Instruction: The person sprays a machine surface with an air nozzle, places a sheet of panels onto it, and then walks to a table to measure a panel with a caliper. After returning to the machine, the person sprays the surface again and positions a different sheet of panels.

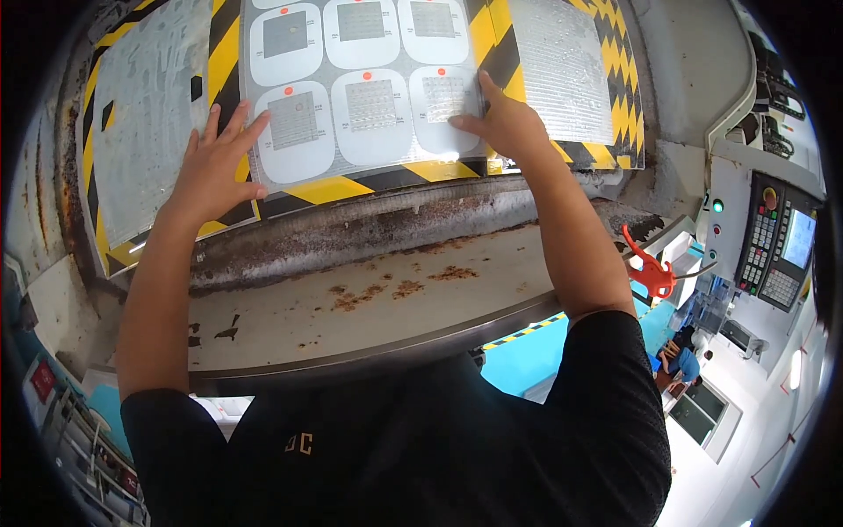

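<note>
left hand and right hand flank a printed translucent sheet

the sheet lies flat on the work surface at the top of the view, between two bands of yellow-and-black striped tape; its far end runs out of the picture. it carries rows of pale rounded panels, each with a grey gridded square and most with a red dot above it.

the left hand is wide, fingers fanned and holding nothing, with the index fingertip over the sheet's left edge and the thumb near its lower left corner. the right hand is also wide and grips nothing: its thumb lies over the lower right panel, its index finger reaches along the sheet's right edge. how hard either hand presses, i cannot tell.

a wrinkled clear film lies to the left, a ribbed silvery panel to the right. nearer the body runs a rust-spotted metal ledge. to the right are a red air blow gun and a control panel with keys and a lit screen; beyond, a person in blue.
</note>
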Available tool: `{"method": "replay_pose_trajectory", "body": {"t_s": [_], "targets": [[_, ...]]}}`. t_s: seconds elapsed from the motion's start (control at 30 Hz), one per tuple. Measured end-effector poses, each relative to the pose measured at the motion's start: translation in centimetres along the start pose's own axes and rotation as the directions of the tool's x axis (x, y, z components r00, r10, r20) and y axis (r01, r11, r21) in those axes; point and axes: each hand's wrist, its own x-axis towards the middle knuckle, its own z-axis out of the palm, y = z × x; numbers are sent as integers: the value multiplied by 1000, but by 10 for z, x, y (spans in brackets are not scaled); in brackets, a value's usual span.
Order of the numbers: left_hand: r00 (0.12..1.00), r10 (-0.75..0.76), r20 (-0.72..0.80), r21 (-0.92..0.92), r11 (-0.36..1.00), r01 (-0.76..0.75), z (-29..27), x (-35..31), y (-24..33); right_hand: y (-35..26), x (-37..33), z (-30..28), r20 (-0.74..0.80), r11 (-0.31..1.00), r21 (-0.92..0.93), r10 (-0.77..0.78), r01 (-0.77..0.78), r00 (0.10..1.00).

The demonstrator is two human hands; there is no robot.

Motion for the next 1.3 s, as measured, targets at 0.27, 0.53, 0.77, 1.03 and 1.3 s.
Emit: {"method": "replay_pose_trajectory", "body": {"t_s": [0.27, 0.53, 0.77, 1.03, 1.3], "targets": [[1000, 11, 29, 25, 1000, -12, -4, 2, 3, 0, 0, 2, 18, 1000, -11, 11, -11, 1000], [999, 5, 46, -11, 1000, -4, -6, 5, 9, 9, 5, 0, 85, 1000, -9, 16, -16, 996], [999, 31, 21, 0, 1000, -31, -2, 8, 8, 14, 7, 4, 63, 999, -32, -1, 3, 998], [999, 13, 32, 9, 1000, -13, -2, 8, 9, 12, 7, 5, 39, 1000, -11, -13, 13, 999], [999, 20, 34, -9, 1000, -19, -2, 8, 7, 10, 5, 5, 25, 1000, 2, -8, 8, 1000]]}}
